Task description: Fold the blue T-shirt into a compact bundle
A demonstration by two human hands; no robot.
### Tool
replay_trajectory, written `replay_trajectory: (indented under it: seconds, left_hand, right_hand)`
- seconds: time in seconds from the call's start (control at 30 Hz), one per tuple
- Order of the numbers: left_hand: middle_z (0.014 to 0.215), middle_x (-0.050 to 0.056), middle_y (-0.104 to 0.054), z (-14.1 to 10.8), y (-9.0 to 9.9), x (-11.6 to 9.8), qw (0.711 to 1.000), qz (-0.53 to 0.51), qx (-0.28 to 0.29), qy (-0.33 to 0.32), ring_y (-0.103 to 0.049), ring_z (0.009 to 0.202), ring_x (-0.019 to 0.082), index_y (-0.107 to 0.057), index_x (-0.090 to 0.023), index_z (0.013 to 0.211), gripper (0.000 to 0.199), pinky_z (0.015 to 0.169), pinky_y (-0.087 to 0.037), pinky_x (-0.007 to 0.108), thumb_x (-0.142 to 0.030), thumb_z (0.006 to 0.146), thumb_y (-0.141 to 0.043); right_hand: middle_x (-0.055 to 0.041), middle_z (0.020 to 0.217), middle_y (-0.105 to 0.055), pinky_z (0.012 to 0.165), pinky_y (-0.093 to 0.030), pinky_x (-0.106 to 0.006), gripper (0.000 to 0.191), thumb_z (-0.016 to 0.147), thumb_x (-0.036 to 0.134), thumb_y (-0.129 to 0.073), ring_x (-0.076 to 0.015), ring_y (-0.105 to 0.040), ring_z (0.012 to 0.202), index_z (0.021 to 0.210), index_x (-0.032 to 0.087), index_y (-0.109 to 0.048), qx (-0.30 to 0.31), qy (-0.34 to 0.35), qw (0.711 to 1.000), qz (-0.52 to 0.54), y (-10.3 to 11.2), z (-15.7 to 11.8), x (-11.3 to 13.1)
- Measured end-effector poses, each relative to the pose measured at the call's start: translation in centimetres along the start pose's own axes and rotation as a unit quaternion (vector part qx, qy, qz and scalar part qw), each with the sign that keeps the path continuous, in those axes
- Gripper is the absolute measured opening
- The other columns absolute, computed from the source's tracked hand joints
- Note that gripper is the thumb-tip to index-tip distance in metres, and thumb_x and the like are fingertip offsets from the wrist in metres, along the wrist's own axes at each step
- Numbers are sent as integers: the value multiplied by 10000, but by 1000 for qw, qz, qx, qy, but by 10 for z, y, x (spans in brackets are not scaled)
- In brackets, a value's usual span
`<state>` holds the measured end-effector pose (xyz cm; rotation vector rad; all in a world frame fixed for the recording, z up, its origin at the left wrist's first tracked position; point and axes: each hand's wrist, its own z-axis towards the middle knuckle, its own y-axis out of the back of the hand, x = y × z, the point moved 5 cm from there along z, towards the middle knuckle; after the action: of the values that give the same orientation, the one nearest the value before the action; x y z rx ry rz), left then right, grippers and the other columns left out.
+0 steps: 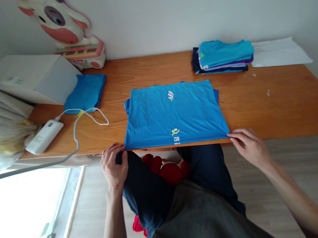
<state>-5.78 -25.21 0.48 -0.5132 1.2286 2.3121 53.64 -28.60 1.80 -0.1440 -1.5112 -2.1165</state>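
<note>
A blue T-shirt (149, 116) lies folded over and flat at the table's front edge, with a white logo, a yellow mark and white lettering down its middle. Darker blue fabric peeks out at both of its sides. At the near left corner, my left hand (115, 166) has its fingers closed on the fabric. My right hand (248, 146) pinches the near right corner between thumb and fingers. The near edge runs straight between the two hands.
On the wooden table (287, 105) stand a stack of folded clothes (223, 54), white paper (278, 53), another folded blue garment (85, 92), a white box (37, 79), a cow toy keyboard (81, 53) and a white power bank (44, 137). A cable (75, 134) crosses the left side.
</note>
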Motion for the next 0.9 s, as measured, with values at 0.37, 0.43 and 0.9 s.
replay_trajectory:
  seconds: [0.37,0.43,0.9]
  left_hand:
    - [1295,85,-852,1,0,6,999,8,21,-30,-734,1396,374,-825,-310,1124,111,1267,-478,633,-290,1016,-812]
    - [1304,83,-853,2,0,7,999,3,26,-34,-741,1387,370,-826,-313,1143,133,1268,-481,630,-278,1015,-813]
    - [1216,75,-873,1,1,9,998,-21,31,-52,-788,1278,329,-829,-292,1083,79,1241,-531,603,-243,1049,-777]
  right_hand:
    - [-101,1306,-814,1041,-644,-593,271,1096,274,-780,-374,-782,1175,1365,312,-788,16,35,999,-13,2,-12,-5]
    - [-99,1305,-820,1043,-646,-593,275,1096,262,-781,-371,-787,1176,1366,312,-785,7,38,999,-18,-1,-15,-6]
    - [-67,1176,-852,991,-655,-551,144,1077,227,-821,-326,-821,1071,1195,310,-816,-47,65,997,-12,-4,-25,-14]
